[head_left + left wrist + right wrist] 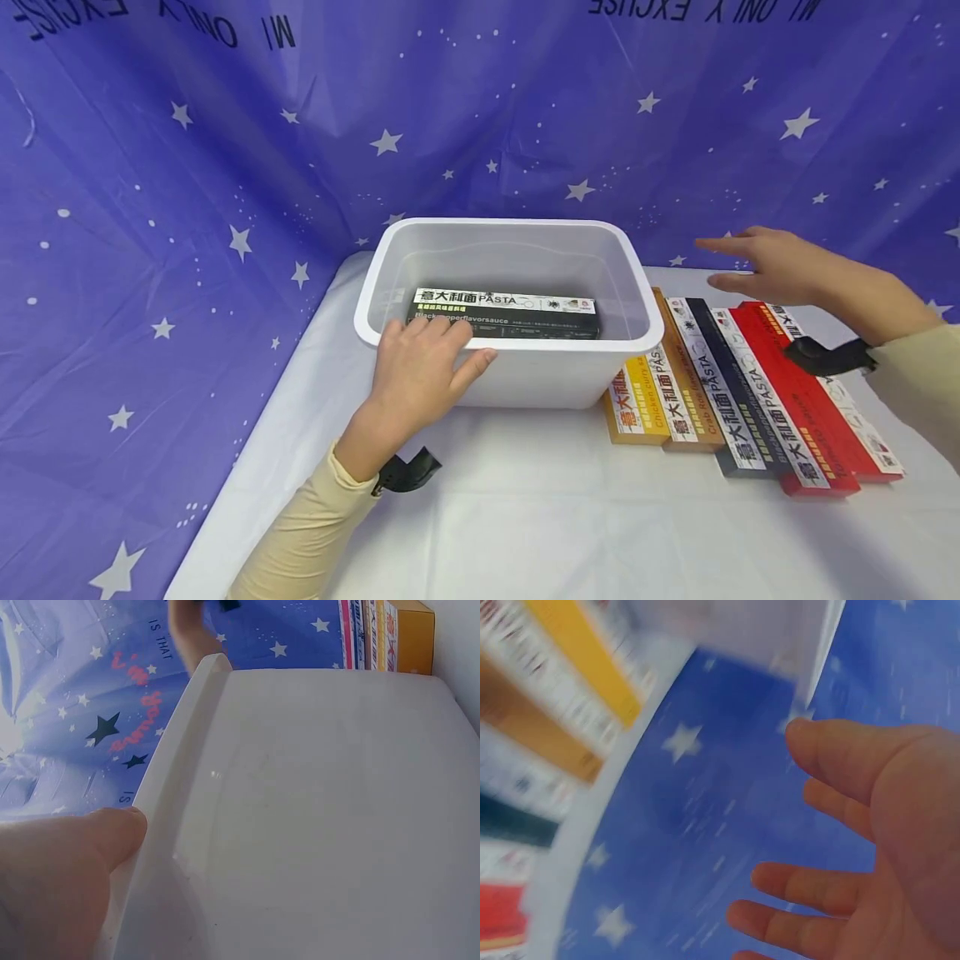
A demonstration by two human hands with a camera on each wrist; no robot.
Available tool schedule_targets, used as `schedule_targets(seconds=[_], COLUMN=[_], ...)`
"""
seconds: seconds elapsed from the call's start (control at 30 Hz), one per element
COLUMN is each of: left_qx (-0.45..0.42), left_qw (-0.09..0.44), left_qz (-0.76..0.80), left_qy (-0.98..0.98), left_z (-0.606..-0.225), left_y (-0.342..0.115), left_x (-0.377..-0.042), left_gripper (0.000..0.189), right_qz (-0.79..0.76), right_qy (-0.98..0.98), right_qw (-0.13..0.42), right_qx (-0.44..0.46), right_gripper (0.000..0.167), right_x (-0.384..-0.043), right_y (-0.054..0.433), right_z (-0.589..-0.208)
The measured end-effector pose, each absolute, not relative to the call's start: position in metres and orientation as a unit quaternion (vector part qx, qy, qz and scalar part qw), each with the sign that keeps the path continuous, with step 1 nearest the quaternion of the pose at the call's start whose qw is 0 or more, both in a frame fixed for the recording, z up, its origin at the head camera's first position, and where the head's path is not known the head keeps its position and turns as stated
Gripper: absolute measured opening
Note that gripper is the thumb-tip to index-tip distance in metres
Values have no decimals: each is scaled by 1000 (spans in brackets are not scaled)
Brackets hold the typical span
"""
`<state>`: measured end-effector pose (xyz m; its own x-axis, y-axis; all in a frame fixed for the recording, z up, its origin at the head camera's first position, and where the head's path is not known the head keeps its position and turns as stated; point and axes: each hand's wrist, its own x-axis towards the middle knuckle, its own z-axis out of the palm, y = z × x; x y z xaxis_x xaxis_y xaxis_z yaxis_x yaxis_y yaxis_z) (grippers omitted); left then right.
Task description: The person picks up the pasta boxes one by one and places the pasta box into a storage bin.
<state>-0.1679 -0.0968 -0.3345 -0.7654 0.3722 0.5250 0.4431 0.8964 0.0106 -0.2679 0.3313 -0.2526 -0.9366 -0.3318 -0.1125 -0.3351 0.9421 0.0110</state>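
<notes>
A white plastic bin (525, 371) stands on the table, a black pepper pasta box (506, 317) lying inside it, label side up. My left hand (420, 367) grips the bin's front rim near the left corner, fingers over the edge and thumb along the outside. In the left wrist view, the left thumb (116, 832) rests at the rim. My right hand (780, 267) is raised in the air to the right of the bin, fingers spread and nothing held. The right wrist view shows the right hand (847, 847) with thumb and fingers apart.
Right of the bin several pasta boxes lie side by side: a yellow one (637, 404), a brown one (693, 392), a black one (727, 375) and red ones (795, 375). A purple star-printed cloth (480, 125) hangs behind the white-covered table (570, 508).
</notes>
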Motion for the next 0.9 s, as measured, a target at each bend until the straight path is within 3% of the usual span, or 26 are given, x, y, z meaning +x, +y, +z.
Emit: schedule_targets(seconds=[0.4,0.9], left_qx=[-220,-224], left_qw=[271,284], left_qz=[-69,-69], left_qy=[-934,-930], left_z=[-336,-336], left_y=[-97,-97], left_x=[-169,-169], left_gripper=[40,41], right_qz=[-46,-103], right_qy=[994,992], right_qw=[89,45], right_qx=[-51,57], right_gripper=[68,76], right_x=[-212,-156], right_y=[453,480], right_z=[-326,-409])
